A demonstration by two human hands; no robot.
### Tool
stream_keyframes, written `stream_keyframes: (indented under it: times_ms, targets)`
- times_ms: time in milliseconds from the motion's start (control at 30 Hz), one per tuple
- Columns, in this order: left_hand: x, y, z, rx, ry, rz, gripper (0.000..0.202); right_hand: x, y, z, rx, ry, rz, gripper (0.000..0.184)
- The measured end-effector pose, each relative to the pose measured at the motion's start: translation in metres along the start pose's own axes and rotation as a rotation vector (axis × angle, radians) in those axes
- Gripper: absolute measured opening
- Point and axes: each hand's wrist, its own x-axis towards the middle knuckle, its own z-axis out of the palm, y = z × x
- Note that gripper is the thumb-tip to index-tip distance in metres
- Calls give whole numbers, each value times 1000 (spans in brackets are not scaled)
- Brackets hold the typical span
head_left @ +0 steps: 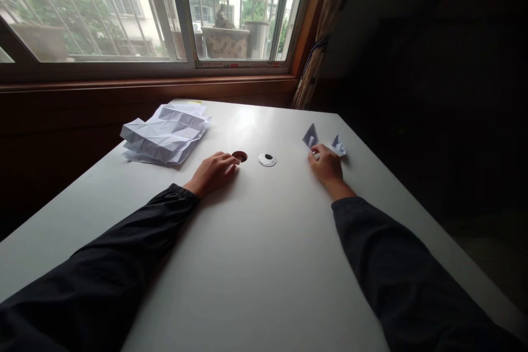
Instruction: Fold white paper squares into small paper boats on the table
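My left hand rests palm down on the white table, holding nothing, its fingertips touching the edge of a round brown-rimmed hole in the tabletop. My right hand grips a small folded white paper shape, whose pointed flaps stick out on both sides of my fingers. Its middle is hidden by the hand. Farther left lies a heavily creased white paper sheet, partly folded into pleats, beyond reach of neither hand's fingers touching it.
A white round cable grommet sits between my hands. Beyond the table's far edge are a brown wooden sill and a barred window, with a curtain at its right. The table's left and right edges drop into dark surroundings.
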Motion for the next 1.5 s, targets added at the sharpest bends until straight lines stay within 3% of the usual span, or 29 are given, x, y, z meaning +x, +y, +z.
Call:
stream_keyframes:
  times_ms: [67,200,267,367,533,667,933,1167,1333,1500]
  targets:
    - [1,-1,0,6,27,-20,22,-13,-3,9,-131,-43,-161,13]
    - [-2,5,2,-115,39,-20,30,-61,-15,28,-215,-313,-430,11]
    - [-5,13,5,-206,43,-2,38,-84,-23,32,-202,-433,-487,14]
    - [-12,26,12,-323,36,20,35,-103,-34,33,-258,-507,-527,21]
    - [-18,37,18,-480,33,-69,46,-105,-36,32,-227,-479,-488,33]
    - [-20,42,21,-493,25,-58,54,-104,-33,33,-189,-453,-425,42]
    - [-17,47,25,-288,-59,-57,29,-107,-33,37,-324,-478,-450,19]
    - [-14,50,20,-245,-115,-11,26,-109,-36,43,-382,-483,-566,21]
    - [-19,46,25,-190,-57,73,30,-110,-37,44,-404,-512,-646,24]
    - [-24,47,25,-204,-49,79,29,-108,-39,41,-311,-538,-557,26]
